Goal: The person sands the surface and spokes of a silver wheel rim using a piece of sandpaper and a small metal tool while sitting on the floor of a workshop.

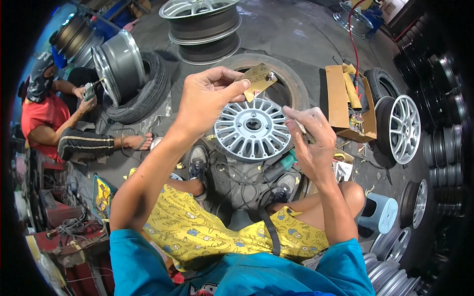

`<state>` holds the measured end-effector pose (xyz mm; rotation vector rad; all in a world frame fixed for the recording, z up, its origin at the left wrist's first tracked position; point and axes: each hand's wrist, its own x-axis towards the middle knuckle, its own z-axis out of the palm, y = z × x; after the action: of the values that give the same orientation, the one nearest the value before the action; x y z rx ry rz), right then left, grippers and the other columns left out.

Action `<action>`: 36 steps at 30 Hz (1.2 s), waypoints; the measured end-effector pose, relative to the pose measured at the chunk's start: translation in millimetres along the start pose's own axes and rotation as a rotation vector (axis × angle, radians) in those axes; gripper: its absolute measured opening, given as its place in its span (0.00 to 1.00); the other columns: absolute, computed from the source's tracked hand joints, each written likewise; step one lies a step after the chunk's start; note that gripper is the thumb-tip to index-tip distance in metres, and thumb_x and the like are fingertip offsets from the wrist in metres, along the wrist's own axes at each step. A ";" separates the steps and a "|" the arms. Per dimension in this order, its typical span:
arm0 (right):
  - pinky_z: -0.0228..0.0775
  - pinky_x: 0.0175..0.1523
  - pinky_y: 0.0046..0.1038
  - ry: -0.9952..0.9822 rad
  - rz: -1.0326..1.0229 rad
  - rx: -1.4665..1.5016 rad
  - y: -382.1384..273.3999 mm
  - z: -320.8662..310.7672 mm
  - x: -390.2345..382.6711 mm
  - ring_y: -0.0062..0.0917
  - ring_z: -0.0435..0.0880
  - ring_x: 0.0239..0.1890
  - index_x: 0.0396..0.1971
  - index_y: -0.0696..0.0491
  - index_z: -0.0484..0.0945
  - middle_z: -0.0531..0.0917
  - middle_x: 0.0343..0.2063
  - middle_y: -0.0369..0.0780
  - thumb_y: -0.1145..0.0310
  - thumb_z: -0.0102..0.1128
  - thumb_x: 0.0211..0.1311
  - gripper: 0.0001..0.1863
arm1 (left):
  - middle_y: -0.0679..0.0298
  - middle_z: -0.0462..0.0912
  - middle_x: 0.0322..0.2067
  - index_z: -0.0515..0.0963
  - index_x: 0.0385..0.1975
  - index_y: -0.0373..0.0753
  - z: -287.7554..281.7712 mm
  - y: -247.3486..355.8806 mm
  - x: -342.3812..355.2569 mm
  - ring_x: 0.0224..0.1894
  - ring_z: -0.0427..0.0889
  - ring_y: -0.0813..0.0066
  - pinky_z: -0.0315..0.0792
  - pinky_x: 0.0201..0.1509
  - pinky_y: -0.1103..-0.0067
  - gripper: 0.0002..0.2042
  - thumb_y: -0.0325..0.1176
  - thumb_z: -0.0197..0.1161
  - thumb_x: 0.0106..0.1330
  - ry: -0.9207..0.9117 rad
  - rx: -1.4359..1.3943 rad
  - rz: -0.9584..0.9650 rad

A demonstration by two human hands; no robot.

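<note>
My left hand (pixel 207 96) is raised above the wheel, thumb and fingers pinching a small tan piece of sandpaper (pixel 260 79) with a dark patch at its far corner. In my right hand (pixel 313 135), fingers closed, is a slim grey tool (pixel 274 104), its tip pointing toward the sandpaper; its exact kind is unclear. Below both hands a silver multi-spoke alloy wheel (pixel 235 132) lies face up between my feet. Its far side meets a tyre (pixel 295 84) lying flat on the floor.
To the left, another person (pixel 44 118) holds a power tool (pixel 89 92) at an upright rim (pixel 121 66). Stacked rims (pixel 205 32) stand ahead. A cardboard box (pixel 340 106), a white wheel (pixel 405 129) and a blue stool (pixel 382 213) are at right. Cables (pixel 232 185) cross the floor.
</note>
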<state>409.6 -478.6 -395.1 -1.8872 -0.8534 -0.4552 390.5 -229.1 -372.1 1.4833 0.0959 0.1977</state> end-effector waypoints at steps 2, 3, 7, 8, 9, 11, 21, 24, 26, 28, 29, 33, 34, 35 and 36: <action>0.74 0.37 0.28 0.013 0.048 -0.002 -1.6 0.4 2.2 0.25 0.82 0.32 0.49 0.54 0.90 0.82 0.31 0.40 0.82 0.72 0.61 0.16 | 0.59 0.89 0.33 0.85 0.46 0.27 4.9 -2.3 -0.9 0.35 0.88 0.80 0.82 0.40 0.84 0.12 0.28 0.74 0.69 -0.010 0.024 0.109; 0.73 0.36 0.27 -0.001 0.039 -0.013 -4.6 2.3 4.1 0.25 0.82 0.31 0.49 0.54 0.90 0.82 0.31 0.40 0.82 0.71 0.62 0.15 | 0.58 0.90 0.34 0.85 0.46 0.27 4.5 -3.8 -1.7 0.35 0.88 0.80 0.82 0.40 0.84 0.12 0.28 0.73 0.69 -0.025 0.017 0.124; 0.73 0.36 0.26 -0.057 0.047 0.024 -8.3 4.6 3.5 0.24 0.81 0.30 0.49 0.54 0.90 0.82 0.30 0.40 0.82 0.70 0.63 0.15 | 0.57 0.90 0.35 0.85 0.47 0.26 2.6 -2.0 -4.9 0.35 0.88 0.80 0.82 0.40 0.84 0.11 0.27 0.71 0.71 -0.054 0.046 0.136; 0.73 0.36 0.26 -0.043 0.044 0.021 -5.3 2.9 4.0 0.24 0.81 0.30 0.49 0.54 0.90 0.82 0.30 0.40 0.82 0.70 0.63 0.15 | 0.57 0.90 0.35 0.85 0.47 0.26 2.9 0.2 -6.0 0.35 0.88 0.80 0.82 0.40 0.84 0.10 0.26 0.71 0.71 -0.052 0.062 0.124; 0.73 0.36 0.26 -0.028 0.042 0.018 -2.3 1.3 4.7 0.24 0.81 0.30 0.49 0.54 0.90 0.82 0.30 0.40 0.82 0.70 0.63 0.15 | 0.57 0.90 0.35 0.85 0.47 0.26 3.0 2.3 -6.6 0.36 0.88 0.79 0.82 0.40 0.84 0.11 0.26 0.71 0.71 -0.062 0.078 0.128; 0.73 0.36 0.26 -0.024 0.064 0.039 -3.3 3.9 5.6 0.23 0.81 0.30 0.48 0.54 0.90 0.82 0.30 0.40 0.82 0.70 0.63 0.15 | 0.56 0.90 0.35 0.85 0.47 0.25 3.2 4.5 -7.5 0.36 0.88 0.79 0.83 0.40 0.84 0.11 0.26 0.71 0.71 -0.088 0.110 0.136; 0.73 0.36 0.26 -0.061 0.043 0.012 -7.8 1.9 7.2 0.23 0.81 0.30 0.47 0.54 0.90 0.82 0.29 0.39 0.81 0.70 0.63 0.14 | 0.55 0.90 0.36 0.85 0.47 0.25 6.8 1.0 -6.3 0.38 0.89 0.78 0.83 0.41 0.83 0.10 0.25 0.70 0.71 -0.110 0.039 0.115; 0.73 0.37 0.25 -0.084 0.110 0.079 -4.4 -3.7 7.2 0.21 0.81 0.30 0.47 0.56 0.90 0.83 0.30 0.40 0.79 0.69 0.65 0.11 | 0.55 0.90 0.36 0.85 0.46 0.25 4.7 1.5 -5.7 0.38 0.89 0.78 0.84 0.41 0.83 0.10 0.25 0.71 0.71 -0.114 0.065 0.098; 0.73 0.37 0.25 -0.094 0.212 0.157 0.4 -6.5 4.9 0.19 0.81 0.31 0.47 0.58 0.89 0.83 0.30 0.40 0.78 0.68 0.67 0.10 | 0.55 0.90 0.36 0.85 0.45 0.26 6.4 5.8 -7.0 0.38 0.89 0.78 0.84 0.41 0.83 0.10 0.25 0.71 0.70 -0.124 0.047 0.070; 0.75 0.40 0.23 -0.139 0.314 0.276 3.0 -3.7 1.3 0.17 0.84 0.35 0.49 0.58 0.88 0.86 0.32 0.38 0.74 0.65 0.73 0.10 | 0.56 0.90 0.36 0.85 0.45 0.26 7.8 4.5 -8.2 0.38 0.89 0.78 0.84 0.42 0.83 0.10 0.26 0.71 0.70 -0.143 0.005 0.062; 0.75 0.40 0.22 -0.153 0.387 0.354 2.5 -2.0 -0.7 0.17 0.84 0.36 0.50 0.58 0.88 0.86 0.32 0.38 0.73 0.64 0.74 0.10 | 0.56 0.90 0.36 0.85 0.45 0.26 9.1 4.3 -7.8 0.38 0.89 0.78 0.84 0.42 0.83 0.10 0.26 0.72 0.70 -0.155 -0.020 0.061; 0.77 0.43 0.21 -0.250 0.522 0.420 -0.9 -2.1 0.2 0.18 0.87 0.39 0.51 0.57 0.88 0.87 0.35 0.37 0.71 0.63 0.76 0.11 | 0.57 0.90 0.35 0.85 0.45 0.27 8.5 -0.3 -7.7 0.37 0.89 0.79 0.84 0.40 0.83 0.10 0.26 0.72 0.70 -0.144 -0.003 0.069; 0.76 0.43 0.21 -0.262 0.516 0.437 -0.7 -2.1 -0.7 0.17 0.86 0.38 0.51 0.57 0.88 0.87 0.34 0.37 0.71 0.64 0.76 0.11 | 0.57 0.90 0.35 0.85 0.45 0.27 8.6 -1.0 -8.3 0.36 0.89 0.79 0.84 0.40 0.83 0.10 0.26 0.72 0.70 -0.125 -0.010 0.073; 0.75 0.42 0.21 -0.275 0.510 0.449 -0.4 -4.2 -1.6 0.16 0.85 0.38 0.51 0.57 0.88 0.86 0.34 0.37 0.71 0.64 0.75 0.11 | 0.57 0.90 0.35 0.85 0.44 0.27 9.1 -1.0 -8.5 0.36 0.88 0.80 0.83 0.39 0.83 0.10 0.27 0.72 0.70 -0.109 -0.019 0.080; 0.75 0.42 0.22 -0.288 0.504 0.461 -0.1 -5.4 -1.9 0.16 0.84 0.37 0.51 0.57 0.88 0.86 0.34 0.37 0.71 0.64 0.75 0.11 | 0.57 0.89 0.35 0.85 0.45 0.27 7.4 -0.5 -7.2 0.35 0.88 0.80 0.83 0.39 0.83 0.10 0.27 0.73 0.69 -0.086 0.011 0.058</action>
<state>408.5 -484.0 -393.9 -1.6656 -0.5661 0.3075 384.8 -237.7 -372.4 1.5041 -0.0153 0.1802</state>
